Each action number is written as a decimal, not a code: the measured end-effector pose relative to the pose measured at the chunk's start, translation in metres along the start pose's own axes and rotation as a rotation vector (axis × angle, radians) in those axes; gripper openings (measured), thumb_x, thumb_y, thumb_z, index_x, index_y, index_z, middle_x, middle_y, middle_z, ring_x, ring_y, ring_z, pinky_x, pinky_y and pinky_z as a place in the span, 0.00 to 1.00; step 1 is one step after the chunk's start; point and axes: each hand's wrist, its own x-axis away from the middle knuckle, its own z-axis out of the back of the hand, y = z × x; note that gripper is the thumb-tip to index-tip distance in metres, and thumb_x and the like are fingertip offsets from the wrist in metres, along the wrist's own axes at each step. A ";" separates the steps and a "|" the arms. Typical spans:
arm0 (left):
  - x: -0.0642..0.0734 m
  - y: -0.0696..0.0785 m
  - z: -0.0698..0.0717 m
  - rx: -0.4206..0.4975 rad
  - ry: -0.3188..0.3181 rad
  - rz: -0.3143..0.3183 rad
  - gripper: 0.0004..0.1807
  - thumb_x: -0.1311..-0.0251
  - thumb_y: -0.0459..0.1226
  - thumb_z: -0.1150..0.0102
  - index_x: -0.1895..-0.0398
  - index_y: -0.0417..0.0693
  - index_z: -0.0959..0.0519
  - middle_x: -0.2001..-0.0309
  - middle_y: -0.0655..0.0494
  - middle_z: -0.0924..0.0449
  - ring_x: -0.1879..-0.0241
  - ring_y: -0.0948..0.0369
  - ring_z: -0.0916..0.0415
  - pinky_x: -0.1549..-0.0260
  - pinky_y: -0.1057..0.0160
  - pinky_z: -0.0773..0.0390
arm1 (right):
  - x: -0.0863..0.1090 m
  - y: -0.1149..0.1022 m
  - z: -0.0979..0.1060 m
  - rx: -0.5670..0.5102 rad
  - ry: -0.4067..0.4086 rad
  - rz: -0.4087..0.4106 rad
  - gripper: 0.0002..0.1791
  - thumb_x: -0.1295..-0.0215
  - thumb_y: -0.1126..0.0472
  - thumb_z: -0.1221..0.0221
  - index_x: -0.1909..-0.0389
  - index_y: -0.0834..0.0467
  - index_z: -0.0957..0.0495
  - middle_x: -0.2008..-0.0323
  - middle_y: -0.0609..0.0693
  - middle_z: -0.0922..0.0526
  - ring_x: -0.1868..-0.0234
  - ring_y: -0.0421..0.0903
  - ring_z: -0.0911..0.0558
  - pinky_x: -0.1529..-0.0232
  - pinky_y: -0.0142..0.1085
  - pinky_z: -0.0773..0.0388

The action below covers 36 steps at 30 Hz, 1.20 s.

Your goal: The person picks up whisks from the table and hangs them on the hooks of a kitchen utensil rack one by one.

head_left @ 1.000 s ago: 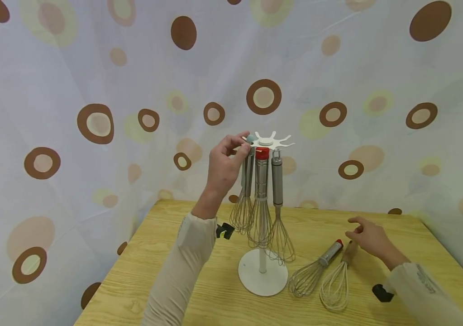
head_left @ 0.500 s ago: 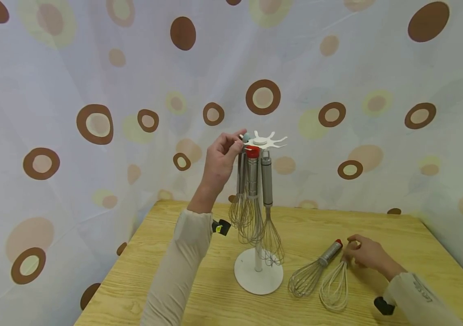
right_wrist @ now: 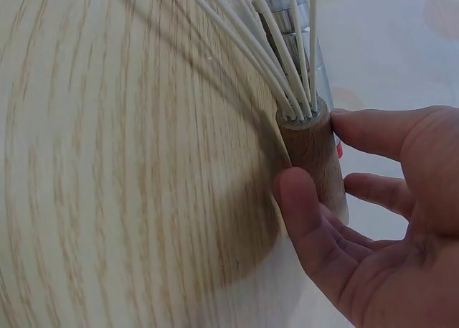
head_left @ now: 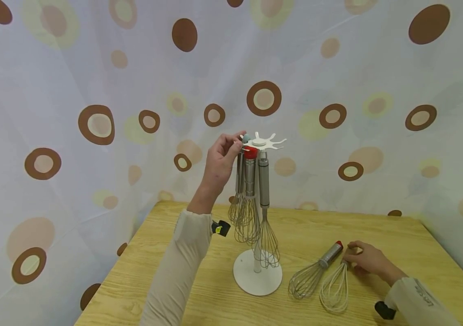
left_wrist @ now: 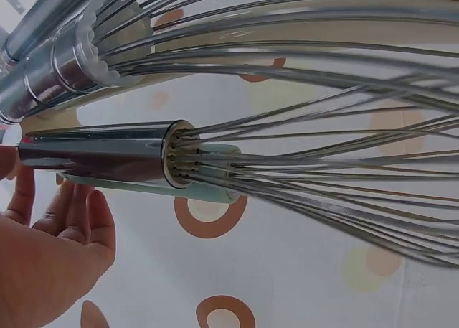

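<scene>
My left hand (head_left: pixel 220 156) is at the top of a white whisk stand (head_left: pixel 257 271). Its thumb and fingers pinch the upper end of a hanging metal whisk (left_wrist: pixel 100 156), close to a hook of the stand; the exact contact is partly hidden. Beside it hang a red-topped whisk (head_left: pixel 250 174) and another steel whisk (head_left: pixel 264 183). A pale green handle (left_wrist: pixel 215 188) shows behind the pinched one. On the table my right hand (head_left: pixel 371 260) grips the wooden handle of a whisk with cream wires (head_left: pixel 334 290), thumb on one side and fingers on the other.
A steel whisk with a red tip (head_left: pixel 317 268) lies just left of the wooden-handled one. The stand's white hooks (head_left: pixel 274 142) spread out at the right of its top. Behind the wood-grain table (head_left: pixel 174 280) hangs a dotted curtain (head_left: pixel 166 72).
The stand's base has slid slightly left and the hanging whisks have shifted left with my left hand. My right hand has come down onto the wooden-handled whisk and taken hold of it.
</scene>
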 end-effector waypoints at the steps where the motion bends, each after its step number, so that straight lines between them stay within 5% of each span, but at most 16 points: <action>1: 0.001 0.000 0.000 -0.009 0.006 0.000 0.04 0.30 0.34 0.53 0.63 0.41 0.31 0.39 0.45 0.29 0.39 0.60 0.32 0.42 0.62 0.34 | -0.001 0.001 0.000 -0.007 -0.002 0.001 0.36 0.37 0.56 0.39 0.39 0.76 0.41 0.55 0.72 0.24 0.73 0.48 0.18 0.72 0.40 0.21; 12: 0.005 0.000 -0.002 -0.119 0.130 -0.027 0.08 0.34 0.37 0.46 0.60 0.40 0.24 0.44 0.49 0.25 0.50 0.57 0.24 0.51 0.61 0.25 | -0.004 0.005 -0.003 -0.047 -0.003 -0.006 0.38 0.36 0.54 0.40 0.38 0.76 0.43 0.56 0.70 0.24 0.69 0.48 0.18 0.71 0.40 0.21; 23: 0.007 0.004 -0.005 -0.228 0.221 -0.155 0.11 0.37 0.34 0.42 0.57 0.35 0.23 0.55 0.45 0.21 0.57 0.59 0.25 0.59 0.52 0.27 | -0.003 0.004 -0.005 -0.152 -0.021 -0.034 0.39 0.35 0.58 0.41 0.36 0.78 0.49 0.54 0.72 0.26 0.71 0.47 0.17 0.69 0.39 0.20; 36: 0.008 0.006 -0.006 -0.245 0.246 -0.207 0.07 0.39 0.32 0.41 0.61 0.37 0.22 0.65 0.47 0.21 0.66 0.60 0.27 0.66 0.65 0.30 | 0.000 0.004 -0.002 -0.323 -0.048 -0.036 0.40 0.34 0.64 0.43 0.33 0.78 0.56 0.52 0.74 0.29 0.66 0.45 0.18 0.66 0.39 0.19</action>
